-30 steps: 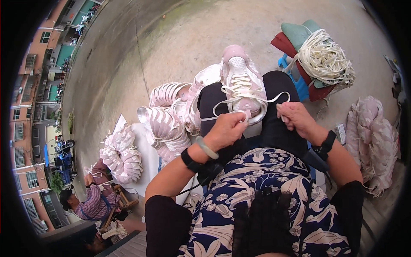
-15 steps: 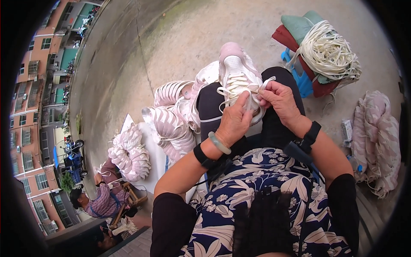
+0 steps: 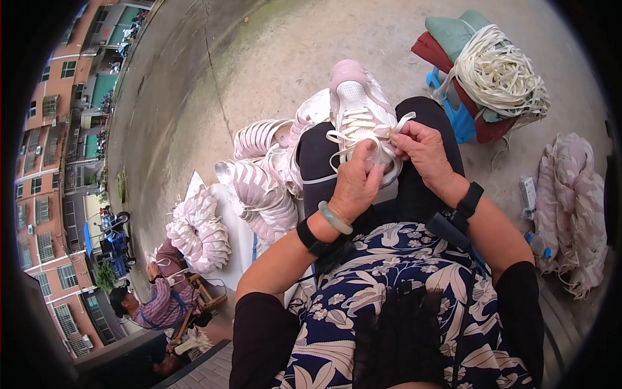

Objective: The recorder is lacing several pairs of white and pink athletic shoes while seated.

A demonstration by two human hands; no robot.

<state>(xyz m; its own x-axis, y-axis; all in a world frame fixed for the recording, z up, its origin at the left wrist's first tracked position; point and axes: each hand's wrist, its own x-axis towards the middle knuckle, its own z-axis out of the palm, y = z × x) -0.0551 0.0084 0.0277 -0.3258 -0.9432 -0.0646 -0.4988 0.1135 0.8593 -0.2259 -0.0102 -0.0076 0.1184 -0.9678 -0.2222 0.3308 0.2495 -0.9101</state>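
Observation:
A pale pink and white sneaker upper (image 3: 348, 72) rests across my thighs, toe pointing away from me. White shoelace (image 3: 357, 118) crosses its front in several rows, and loose loops stick out at both sides near the ankle opening. My left hand (image 3: 355, 181) is closed at the near left of the opening, with the lace at its fingertips, partly hidden. On the right side, my right hand (image 3: 424, 152) pinches the lace between thumb and forefinger, a loop standing up above the fingers. Both hands are close together over the upper.
Bundles of pink-white uppers (image 3: 256, 194) lie left of my knees, another bundle (image 3: 570, 207) at far right. A hank of white laces (image 3: 499, 71) sits on cushions over a blue stool (image 3: 461, 123). A seated person (image 3: 162, 301) works with laces at lower left.
Hands and upper stay nearly in place. My right fingers have shifted slightly on the lace; the view has tilted a little.

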